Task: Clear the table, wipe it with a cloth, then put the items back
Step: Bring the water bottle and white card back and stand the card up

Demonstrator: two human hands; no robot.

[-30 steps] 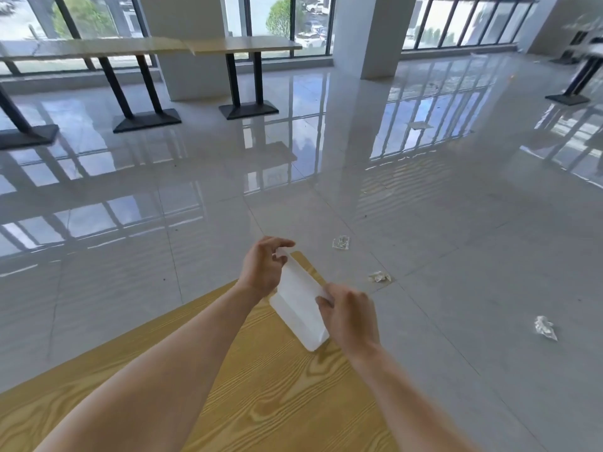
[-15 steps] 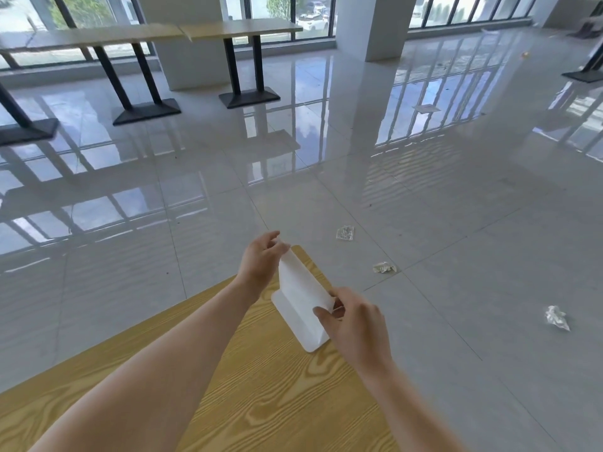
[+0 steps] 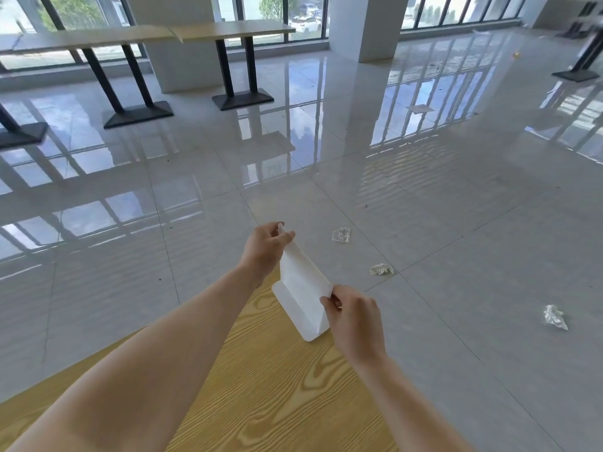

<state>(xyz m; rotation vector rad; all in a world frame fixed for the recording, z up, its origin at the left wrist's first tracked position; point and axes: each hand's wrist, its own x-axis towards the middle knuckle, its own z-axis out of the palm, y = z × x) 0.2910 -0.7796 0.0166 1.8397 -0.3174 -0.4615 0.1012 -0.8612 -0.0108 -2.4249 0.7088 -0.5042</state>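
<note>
I hold a white cloth by its two upper corners, stretched between my hands over the far corner of the wooden table. My left hand pinches the far corner between thumb and fingers, raised a little above the table edge. My right hand pinches the near corner, thumb and forefinger pressed together on the fabric, the other fingers curled under. The cloth hangs down from that line and its lower part lies folded flat on the tabletop, reaching to the table's right edge. The table shows yellow wood grain, and both my bare forearms stretch across it from the near left.

Beyond the table lies a shiny grey tile floor. Three crumpled wrappers sit on it to the right: one just beyond the cloth, one near my right hand, one well off to the right. Far away stand long tables on black legs beside a white pillar.
</note>
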